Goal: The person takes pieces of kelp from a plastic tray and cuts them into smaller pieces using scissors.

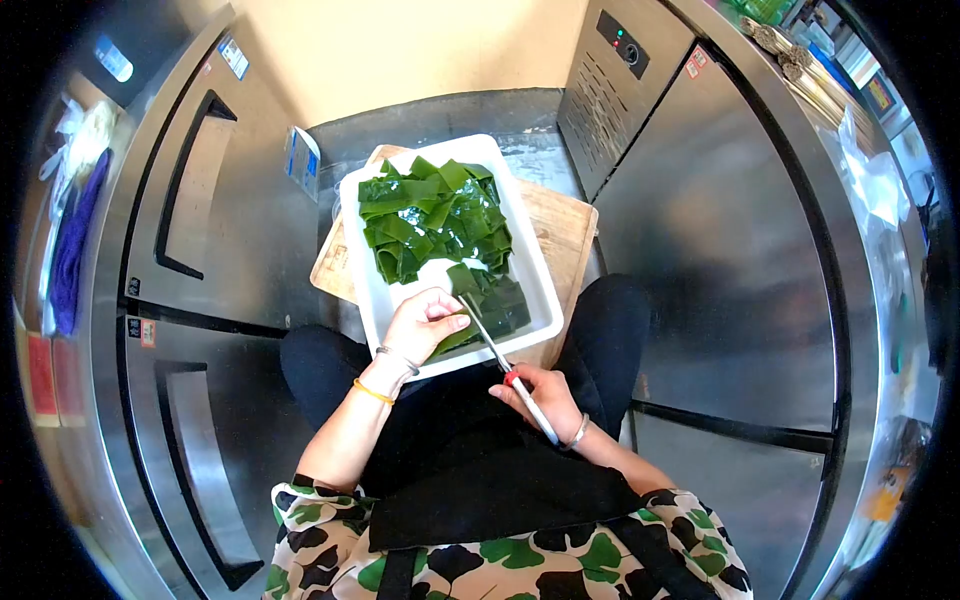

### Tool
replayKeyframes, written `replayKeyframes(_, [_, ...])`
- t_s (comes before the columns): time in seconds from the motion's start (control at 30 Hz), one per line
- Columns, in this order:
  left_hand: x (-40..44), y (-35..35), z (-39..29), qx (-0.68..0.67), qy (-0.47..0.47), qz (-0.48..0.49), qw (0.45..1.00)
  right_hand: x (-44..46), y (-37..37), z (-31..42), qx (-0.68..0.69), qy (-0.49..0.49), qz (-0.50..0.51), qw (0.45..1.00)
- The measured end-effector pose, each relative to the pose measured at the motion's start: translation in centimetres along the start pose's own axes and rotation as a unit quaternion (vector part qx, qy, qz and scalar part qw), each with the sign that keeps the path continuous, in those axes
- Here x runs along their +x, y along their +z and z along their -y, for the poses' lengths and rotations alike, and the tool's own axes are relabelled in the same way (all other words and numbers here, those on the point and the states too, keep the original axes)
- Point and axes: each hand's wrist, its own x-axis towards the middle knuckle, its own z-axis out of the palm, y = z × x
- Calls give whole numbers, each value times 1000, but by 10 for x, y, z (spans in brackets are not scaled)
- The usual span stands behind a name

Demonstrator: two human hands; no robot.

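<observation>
A white rectangular tub [545, 300] in front of me holds a heap of dark green, glossy kelp pieces [435, 215], cut into flat squares. Nearer me, more kelp lies darker, apparently in liquid. Over the tub's near end, my left hand [425, 325] pinches a green kelp strip [458, 338] between thumb and fingers. My right hand [545, 395] is closed around what look like scissors [487, 338], with slim metal blades and white-and-red handles. The blades point up and left, their tips close to my left fingertips. Part of the handle is hidden by my right hand.
Under the tub is a wooden board [565, 235], close between my knees. Steel cabinets stand near on the left [235, 180] and right [730, 250]. A tan wall [420, 45] closes off the far side. Bundled sticks [790, 65] and plastic bags lie on the right counter.
</observation>
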Motion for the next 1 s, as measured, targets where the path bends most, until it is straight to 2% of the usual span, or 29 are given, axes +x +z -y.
replayKeyframes(0.1, [3, -3, 11, 7, 49, -8, 999, -1, -2, 5, 10, 12, -6, 1000])
replayKeyframes(0.17, [10, -12, 20, 63, 96, -103, 988, 0, -4, 5, 32, 32, -15, 999])
replayKeyframes(0.2, [15, -21, 21, 81, 151, -97, 980, -1, -5, 4, 53, 53, -25, 997])
replayKeyframes(0.23, [16, -27, 23, 34, 130, -119, 984, 0, -4, -2, 69, 59, -21, 996])
replayKeyframes(0.33, [17, -39, 15, -52, 151, -143, 977, -1, -3, -3, 126, 60, -13, 990])
replayKeyframes(0.4, [10, -39, 2, -270, 26, -147, 951, 0, 1, -4, 107, 12, 2, 994])
replayKeyframes(0.5, [15, -30, 27, -359, 74, -93, 926, -3, 3, 8, 61, -9, 11, 998])
replayKeyframes(0.63, [13, -8, 41, -438, 60, -41, 896, 3, 6, 13, 39, -27, 25, 999])
replayKeyframes(0.67, [9, -2, 42, -491, 77, -18, 867, 5, 5, 15, 38, -26, 24, 999])
replayKeyframes(0.7, [5, 2, 35, -458, 31, -64, 886, 6, 5, 17, 55, -12, 27, 998])
replayKeyframes(0.73, [9, 3, 44, -353, -12, -89, 931, 7, 4, 19, 73, 2, 30, 997])
replayKeyframes(0.8, [0, 8, 41, -402, 3, -69, 913, 9, 4, 19, 78, 13, 29, 996])
replayKeyframes(1.0, [-17, 16, 24, -362, -24, -66, 930, 9, 6, 17, 44, 24, 25, 998])
